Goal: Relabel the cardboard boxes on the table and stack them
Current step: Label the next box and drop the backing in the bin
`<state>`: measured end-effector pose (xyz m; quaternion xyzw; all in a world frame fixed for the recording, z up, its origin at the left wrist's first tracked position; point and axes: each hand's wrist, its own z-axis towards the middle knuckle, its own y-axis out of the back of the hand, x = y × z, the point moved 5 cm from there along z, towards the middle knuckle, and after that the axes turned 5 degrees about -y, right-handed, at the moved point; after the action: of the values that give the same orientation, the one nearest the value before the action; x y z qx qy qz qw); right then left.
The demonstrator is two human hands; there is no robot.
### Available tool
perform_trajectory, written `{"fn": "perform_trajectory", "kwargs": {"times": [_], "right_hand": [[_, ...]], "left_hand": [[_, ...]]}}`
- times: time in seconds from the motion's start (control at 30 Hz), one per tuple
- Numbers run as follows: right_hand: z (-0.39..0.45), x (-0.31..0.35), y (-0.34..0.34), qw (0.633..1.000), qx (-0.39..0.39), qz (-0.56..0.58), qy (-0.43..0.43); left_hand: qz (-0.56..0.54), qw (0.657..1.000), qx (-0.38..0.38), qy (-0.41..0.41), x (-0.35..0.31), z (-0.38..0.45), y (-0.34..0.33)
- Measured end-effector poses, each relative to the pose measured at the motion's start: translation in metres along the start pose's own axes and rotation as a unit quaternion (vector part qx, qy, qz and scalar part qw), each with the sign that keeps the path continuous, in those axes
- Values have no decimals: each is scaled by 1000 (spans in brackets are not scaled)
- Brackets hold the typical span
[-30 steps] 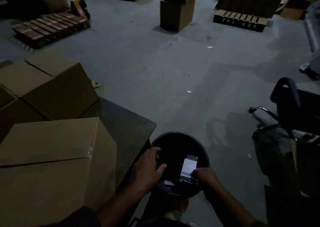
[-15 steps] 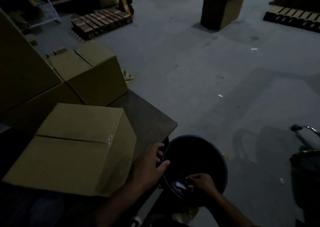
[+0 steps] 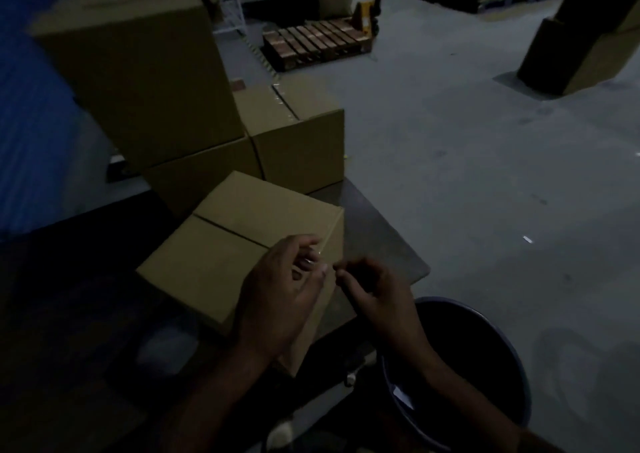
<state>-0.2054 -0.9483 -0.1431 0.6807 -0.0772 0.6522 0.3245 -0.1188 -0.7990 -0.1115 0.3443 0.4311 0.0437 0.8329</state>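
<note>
Dim warehouse, head view. Nearest cardboard box (image 3: 221,255) flat on the worktop (image 3: 377,224), turned corner-on to the person, taped seam running from far left to near right across the top. Three more boxes (image 3: 294,134) behind it on the same worktop — already stacked two high on the left.

Key relation: near-right top corner of the nearest box sits directly under and between both hands. Left hand (image 3: 280,286) over that corner, fingers loosely curled, fingertips (image 3: 311,244) right at the top edge where the seam ends — touching or just above, too dark to tell. Grip there narrow; cannot tell if anything small is pinched. Right hand (image 3: 374,286) just off the box's right side face, thumb and forefinger pressed together toward the left hand's fingertips; whether a label or backing strip sits between them is not visible.

Box lies forward-left of both hands; left hand nearer its top face, right hand nearer the side face. Dark bin (image 3: 485,376) on the floor at lower right, well below the right forearm, white scraps (image 3: 403,397) inside.

Judged step: working at the seam-end corner, label peel or placement likely. Stacking not yet done for this box.
</note>
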Motion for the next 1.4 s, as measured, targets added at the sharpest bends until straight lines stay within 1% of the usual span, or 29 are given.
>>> {"fn": "perform_trajectory", "kwargs": {"times": [0.07, 0.1, 0.17, 0.23, 0.33, 0.47, 0.53, 0.6, 0.67, 0.77, 0.83, 0.93, 1.0, 1.1, 1.17, 1.27, 1.33, 1.4], "right_hand": [[15, 20, -25, 999, 26, -27, 35], [22, 27, -39, 996, 40, -54, 55], [32, 35, -65, 983, 68, -138, 97], [41, 35, -88, 965, 93, -216, 117], [50, 32, -119, 925, 120, -322, 161], [62, 31, -146, 885, 157, -396, 190], [70, 31, -156, 866, 152, -433, 200], [77, 30, -160, 856, 141, -456, 201], [79, 29, -161, 854, 134, -462, 199], [74, 31, -152, 849, 110, -473, 207], [70, 29, -141, 853, 101, -471, 201], [70, 30, -131, 867, 66, -458, 186], [77, 30, -129, 867, 30, -466, 176], [92, 25, -118, 879, -25, -455, 141], [104, 20, -111, 885, -36, -449, 118], [127, 16, -107, 879, -17, -472, 60], [140, 17, -102, 886, -9, -464, 18], [143, 14, -95, 883, -23, -468, -2]], "left_hand": [[26, 999, -17, 26, 25, 3, 17], [46, 998, -12, 38, 40, 4, 24], [76, 995, 12, 67, 73, 6, 33], [96, 992, 28, 83, 101, 7, 41], [167, 982, 58, 68, 128, 14, 49], [257, 957, 133, 28, 147, 24, 41], [257, 955, 143, 23, 154, 27, 39], [254, 957, 141, 15, 158, 28, 40], [267, 953, 143, -3, 164, 28, 43], [256, 959, 121, -7, 180, 30, 52], [239, 966, 92, 4, 184, 28, 58], [257, 966, 35, 6, 188, 21, 69], [254, 967, -5, 12, 189, 12, 76], [257, 965, -48, 17, 192, -13, 81], [212, 975, -64, 15, 191, -32, 79], [97, 993, -71, -3, 189, -46, 70], [77, 995, -66, -15, 189, -44, 64], [64, 995, -60, -37, 189, -37, 60]]}}
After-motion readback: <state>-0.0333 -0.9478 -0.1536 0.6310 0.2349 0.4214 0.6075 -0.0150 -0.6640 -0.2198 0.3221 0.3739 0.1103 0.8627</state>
